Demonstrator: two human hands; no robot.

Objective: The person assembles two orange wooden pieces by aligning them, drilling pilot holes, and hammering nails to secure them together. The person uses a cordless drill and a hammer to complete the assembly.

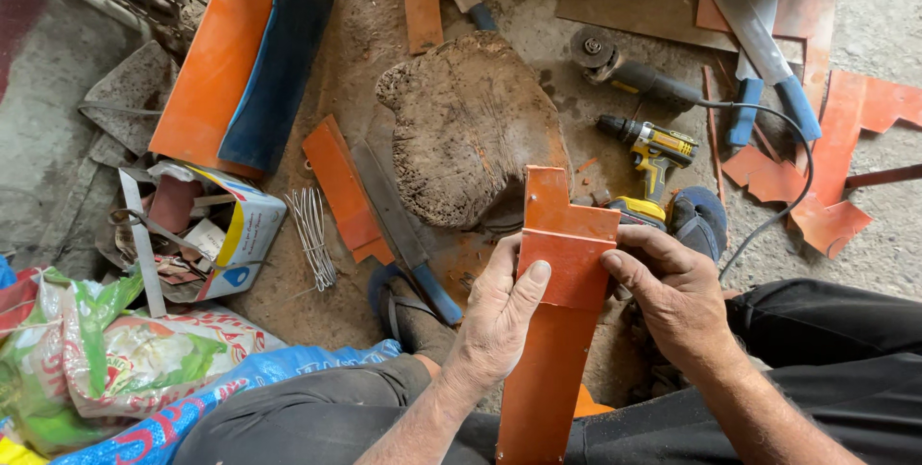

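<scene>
While both hands clamp the orange sheet-metal piece [562,311], the grip looks firm but edge-heavy — left hand [499,316] wraps the left edge with the thumb pressed flat on the face, right hand [672,297] hooks its fingers over the right edge. The piece stands upright over the person's lap, near centre, with its notched top end reaching toward the wooden stump [471,129] just beyond.

Risk one, as I judge it: bare skin on cut sheet edges — any slide of the piece through the palms could slice a finger, and there are no gloves.

Risk two: the piece is long and held only near its upper part, so a twist could let the lower end swing against the knees.

Outward from there: a yellow cordless drill [653,153] lies on the ground just right of the stump, an angle grinder [624,66] farther off with its cable [783,206] looping toward the right leg — a snag seems possible if the foot shifts. A long flat blade [399,225] lies left of the stump near the sandalled foot [408,311], and orange offcuts [826,177] litter the right side; stepping on either could cut.
</scene>
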